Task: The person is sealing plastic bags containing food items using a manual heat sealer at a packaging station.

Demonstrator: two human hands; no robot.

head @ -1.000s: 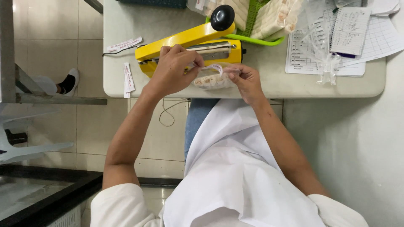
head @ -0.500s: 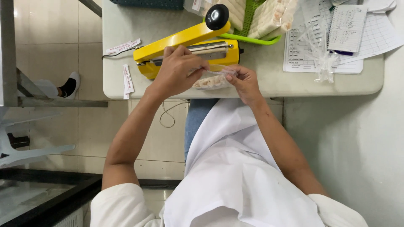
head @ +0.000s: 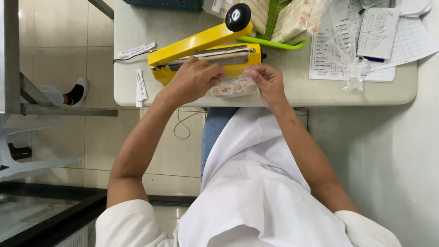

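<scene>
A yellow heat sealer [head: 201,48] with a raised arm and a black knob [head: 238,17] sits on the pale table [head: 292,93]. In front of it lies a clear plastic bag of pale snack pieces [head: 232,88], its top edge at the sealer's bar. My left hand [head: 192,77] grips the bag's left side. My right hand [head: 270,82] pinches its right side. Both hands rest at the table's near edge.
A green tray [head: 274,42] with packed snack bags stands behind the sealer. Printed sheets and a small notepad [head: 377,32] lie at the right, with empty clear bags [head: 350,68] on them. Paper label strips [head: 139,84] lie at the left. A cable [head: 183,123] hangs below the table.
Both hands have nudged the bag slightly toward the sealer's bar; the view has shifted a little. Nothing was let go.
</scene>
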